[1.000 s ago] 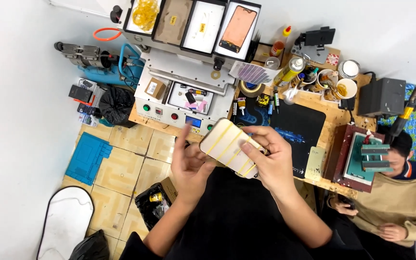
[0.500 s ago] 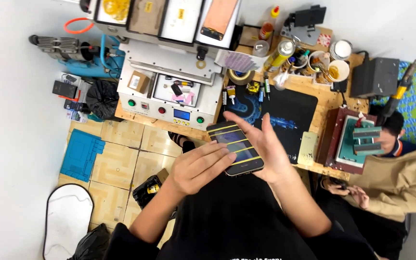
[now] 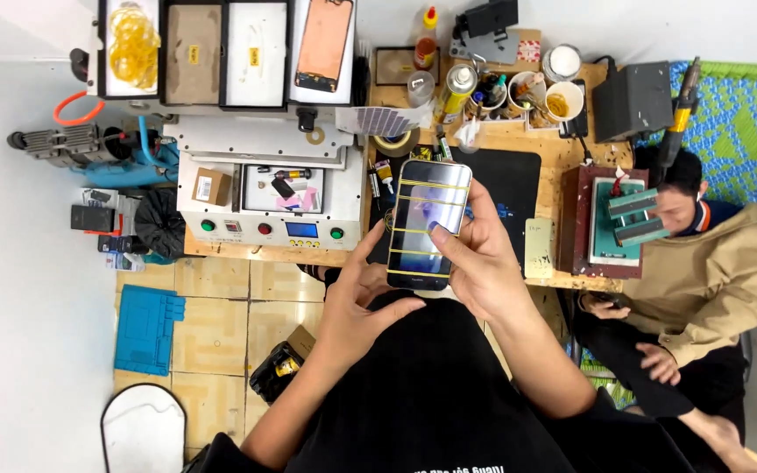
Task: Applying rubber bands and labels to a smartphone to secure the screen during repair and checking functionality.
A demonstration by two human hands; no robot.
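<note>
Your right hand (image 3: 484, 263) grips a smartphone (image 3: 425, 223) from its right edge, fingers curled behind, thumb across the glass; it sits upright between your hands, above your lap. Glossy dark screen, rounded corners, several thin yellow strips banding it crosswise. Your left hand (image 3: 357, 302) is half open, fingers loosely spread, fingertips touching the phone's lower left edge, palm just below-left of it. Beyond the phone, a black rubber mat (image 3: 514, 188) on a wooden bench (image 3: 562, 158). Left of your left hand, a white boxy machine (image 3: 265, 197) with green and red round buttons and a small blue display; a small brown cardboard box (image 3: 212, 186) with a white label sits on it. Further up, flat trays (image 3: 221, 52) holding yellow coils, tan and white sheets, an orange-backed screen panel. Right of your right hand, a dark red wooden stand (image 3: 611, 219) with grey-green blocks, then a seated person in a tan jacket (image 3: 711, 271).
</note>
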